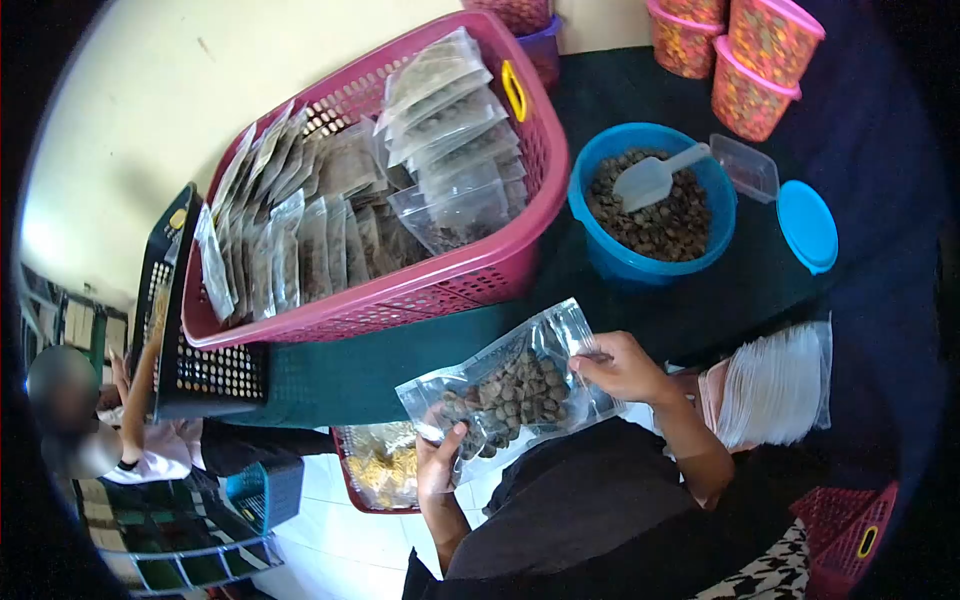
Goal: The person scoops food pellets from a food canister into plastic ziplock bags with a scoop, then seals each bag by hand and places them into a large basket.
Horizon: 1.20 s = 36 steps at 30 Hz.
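Both hands hold a clear plastic bag (pixel 520 395) partly filled with small brown chunks, tilted in front of my body. My left hand (pixel 440 462) grips its lower left corner, thumb on top. My right hand (pixel 625 368) pinches the upper right end. Beyond the bag, a large pink basket (pixel 420 290) holds many flat packed bags (pixel 320 250) standing in rows. To its right, a blue bucket (pixel 640 265) contains similar brown chunks (pixel 665 225), with a translucent scoop (pixel 648 183) lying on them.
A blue lid (pixel 808 226) and clear plastic box (pixel 745 168) lie beside the bucket. Pink-lidded tubs (pixel 755 105) stand behind. A stack of plastic bags (pixel 770 390) sits at right. A black crate (pixel 215 370) and another person (pixel 160 450) are at left; a tray of yellow pieces (pixel 380 470) is below.
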{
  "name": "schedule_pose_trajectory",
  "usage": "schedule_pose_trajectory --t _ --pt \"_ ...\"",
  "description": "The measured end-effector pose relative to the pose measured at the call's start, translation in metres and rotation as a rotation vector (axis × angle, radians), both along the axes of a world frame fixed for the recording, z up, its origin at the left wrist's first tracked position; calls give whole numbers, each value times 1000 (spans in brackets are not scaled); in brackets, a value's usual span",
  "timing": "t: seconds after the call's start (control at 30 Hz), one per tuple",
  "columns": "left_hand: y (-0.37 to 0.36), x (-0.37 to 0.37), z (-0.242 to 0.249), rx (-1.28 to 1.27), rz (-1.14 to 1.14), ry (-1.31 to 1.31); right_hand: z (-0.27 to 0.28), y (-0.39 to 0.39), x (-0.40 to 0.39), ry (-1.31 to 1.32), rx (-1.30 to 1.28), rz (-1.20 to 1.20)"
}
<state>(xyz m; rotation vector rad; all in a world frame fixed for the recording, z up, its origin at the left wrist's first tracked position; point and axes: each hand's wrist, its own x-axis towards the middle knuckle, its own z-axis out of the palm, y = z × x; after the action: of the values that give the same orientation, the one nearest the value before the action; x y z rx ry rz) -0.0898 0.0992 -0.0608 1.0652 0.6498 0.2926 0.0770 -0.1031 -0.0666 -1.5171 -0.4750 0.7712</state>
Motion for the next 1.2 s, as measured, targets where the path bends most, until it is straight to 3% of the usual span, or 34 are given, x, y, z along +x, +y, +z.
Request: schedule_pose_trajectory --t 0.1,0.23,0.6,0.77,0.83,1.03,1.13,1.2 --pt "2 2 -1 12 -10 -11 3 2 -5 -240 13 -102" --pt "6 7 2 -2 -21 16 -2 0 -12 -11 123 -113" --pt "4 19 6 44 -101 10 -7 -13 -21 87 70 -166" --pt "9 18 -7 107 -118 19 -2 -24 -18 -145 19 -20" --pt "9 19 -8 91 -83 2 -4 -23 -16 14 35 -8" --pt "-1 24 -5 -8 -29 -66 -7 -17 -11 -56 7 -127" --pt "-15 24 -8 -148 18 -50 -3 -12 -7 76 199 -361" --pt "-32 25 -2 -196 -43 41 -7 -10 -8 338 335 -426"
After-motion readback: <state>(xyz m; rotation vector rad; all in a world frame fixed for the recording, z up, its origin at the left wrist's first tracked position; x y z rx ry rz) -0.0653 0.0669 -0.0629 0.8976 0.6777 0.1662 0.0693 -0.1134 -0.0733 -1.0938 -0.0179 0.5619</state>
